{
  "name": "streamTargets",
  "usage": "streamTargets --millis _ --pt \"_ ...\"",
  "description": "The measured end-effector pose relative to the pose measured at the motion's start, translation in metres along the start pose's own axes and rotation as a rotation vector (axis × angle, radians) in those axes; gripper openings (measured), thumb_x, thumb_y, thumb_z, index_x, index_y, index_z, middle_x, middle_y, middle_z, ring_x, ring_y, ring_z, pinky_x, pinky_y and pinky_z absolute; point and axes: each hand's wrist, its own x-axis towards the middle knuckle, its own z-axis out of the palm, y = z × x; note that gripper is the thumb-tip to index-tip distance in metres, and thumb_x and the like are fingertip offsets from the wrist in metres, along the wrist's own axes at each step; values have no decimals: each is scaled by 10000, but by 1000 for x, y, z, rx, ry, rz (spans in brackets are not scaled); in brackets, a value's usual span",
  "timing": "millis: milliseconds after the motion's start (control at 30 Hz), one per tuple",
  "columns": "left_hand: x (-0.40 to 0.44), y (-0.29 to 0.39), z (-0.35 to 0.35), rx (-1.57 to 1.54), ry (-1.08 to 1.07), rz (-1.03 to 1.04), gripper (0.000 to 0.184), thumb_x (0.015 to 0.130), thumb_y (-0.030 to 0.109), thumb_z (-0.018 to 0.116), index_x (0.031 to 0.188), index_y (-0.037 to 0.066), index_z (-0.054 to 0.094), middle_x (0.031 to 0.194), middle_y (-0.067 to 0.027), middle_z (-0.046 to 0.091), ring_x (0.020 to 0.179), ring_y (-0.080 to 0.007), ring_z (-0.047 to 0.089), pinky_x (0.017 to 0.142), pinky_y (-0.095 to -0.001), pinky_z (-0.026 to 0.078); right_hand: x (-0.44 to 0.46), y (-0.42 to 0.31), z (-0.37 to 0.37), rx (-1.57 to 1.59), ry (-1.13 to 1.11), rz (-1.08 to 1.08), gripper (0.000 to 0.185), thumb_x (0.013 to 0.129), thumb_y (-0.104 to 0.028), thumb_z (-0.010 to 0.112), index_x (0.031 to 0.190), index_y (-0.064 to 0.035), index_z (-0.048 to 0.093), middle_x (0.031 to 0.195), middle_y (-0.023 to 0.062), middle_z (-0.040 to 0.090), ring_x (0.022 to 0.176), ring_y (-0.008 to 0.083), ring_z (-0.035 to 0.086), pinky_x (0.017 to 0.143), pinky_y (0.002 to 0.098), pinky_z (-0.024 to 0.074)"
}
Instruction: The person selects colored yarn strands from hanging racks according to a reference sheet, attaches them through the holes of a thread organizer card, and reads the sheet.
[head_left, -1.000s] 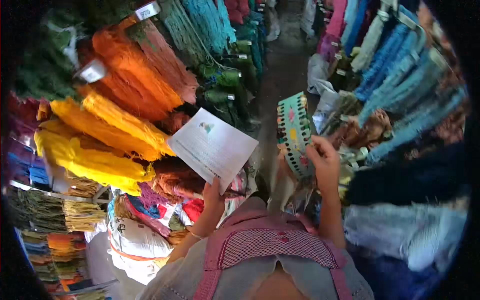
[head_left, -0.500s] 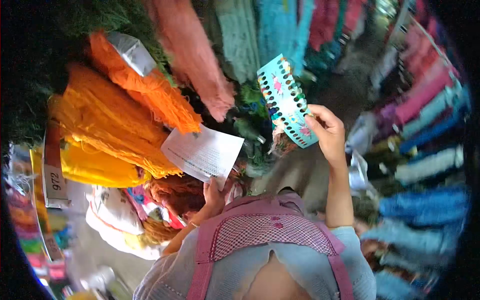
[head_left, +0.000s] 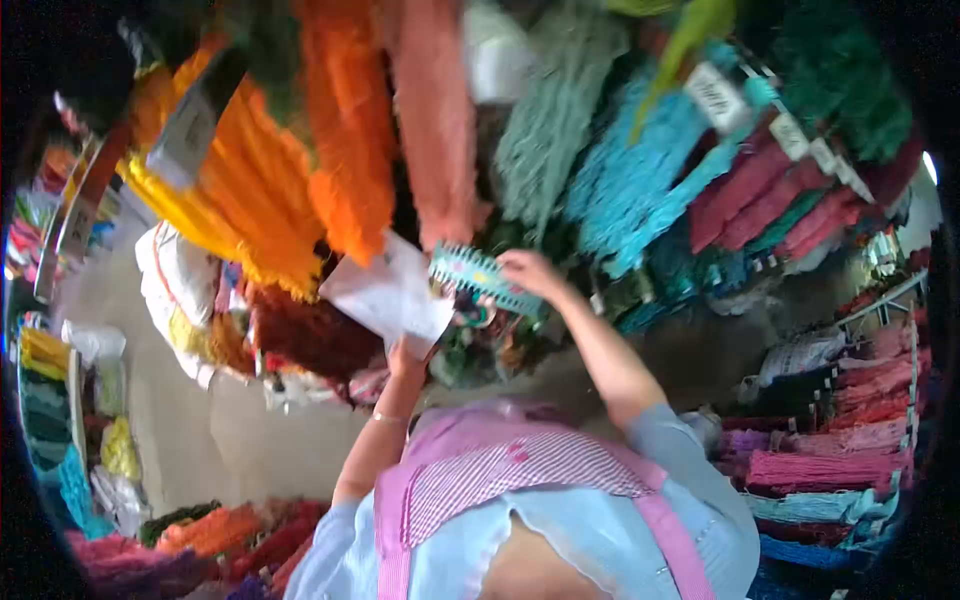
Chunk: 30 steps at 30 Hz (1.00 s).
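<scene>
A sheet of white paper [head_left: 385, 300] is gripped at its lower edge by my left hand [head_left: 408, 358], whose fingers are partly hidden. My right hand [head_left: 532, 276] pinches a turquoise card [head_left: 470, 270] near its right end. Along the card's long edges run rows of holes, with bits of coloured thread hanging from some of them. The card lies sideways just right of the paper. Above both, an orange yarn hank [head_left: 350, 200] and a salmon-pink yarn hank [head_left: 437, 150] hang down, their lower ends close to the paper and card.
Turquoise hanks [head_left: 640, 160] and dark pink hanks [head_left: 750, 195] hang at upper right below a white label [head_left: 714, 97]. White sacks [head_left: 180, 270] stand at left on the grey floor [head_left: 200, 420]. More hanks [head_left: 830, 465] line a rack at right.
The card has moved left and turned from slanting upright to nearly level, closer to the paper. My right arm reaches farther forward. The view has swung, showing more racks at right.
</scene>
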Motion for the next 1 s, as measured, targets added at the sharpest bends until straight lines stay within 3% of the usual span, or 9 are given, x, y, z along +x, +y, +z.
streamTargets --millis 100,167,333,400,433,500,633,800,1000 --pt "-23 8 13 -39 156 -105 503 746 362 696 1100 39 541 933 -153 629 807 -300 621 709 -407 509 19 28 9 -285 52 79 254 794 -100 586 1043 -56 608 797 64 644 569 123 600 478 273 495" --pt "43 -43 -81 854 -79 484 395 700 350 738 919 45 613 842 -161 637 760 -302 626 673 -399 507 19 26 16 -291 68 46 239 783 -90 574 1015 -61 624 780 67 650 548 121 598 471 281 490" --pt "65 -50 -106 995 -35 695 306 690 295 735 803 48 594 784 -147 628 722 -325 612 642 -411 502 24 34 31 -844 258 -249 398 734 -212 646 1121 -141 590 991 113 638 886 309 603 775 389 480" --pt "-14 -1 -17 -92 58 -58 340 774 322 661 955 43 587 878 -113 643 812 -261 626 716 -392 508 13 11 28 -957 275 -215 422 726 -229 665 1124 -124 573 1034 121 622 948 329 576 832 406 455" --pt "6 -19 -42 231 -35 143 298 833 290 559 1018 56 544 977 -97 591 900 -262 579 737 -402 506 10 1 22 -891 272 -233 405 733 -223 669 1109 -106 573 1020 119 627 917 317 589 812 400 467" --pt "-15 -3 -12 -314 148 -261 297 909 319 434 1102 109 513 1106 -51 545 1009 -267 525 771 -395 492 -4 -42 9 -648 209 -115 321 766 -174 664 1055 -63 582 969 95 646 821 238 623 736 365 504" --pt "-32 2 -25 -144 71 -266 396 891 419 443 1168 141 496 1134 -28 551 1007 -245 539 813 -381 453 -12 -115 -47 -270 657 -647 72 852 -134 597 862 -64 587 773 45 622 710 134 594 604 264 481" --pt "-35 -10 -36 -123 208 -212 423 869 405 513 1169 108 482 1092 -48 556 991 -232 559 825 -392 461 -10 -236 -107 -350 1096 -861 282 793 -242 692 833 -33 507 670 23 485 597 144 428 539 294 360" --pt "-63 -60 -30 -336 233 -46 256 899 302 488 1055 102 528 1074 -80 603 977 -252 590 789 -353 493 19 -239 -160 -383 696 -871 175 848 -165 600 872 8 585 783 36 591 713 131 527 630 276 423"
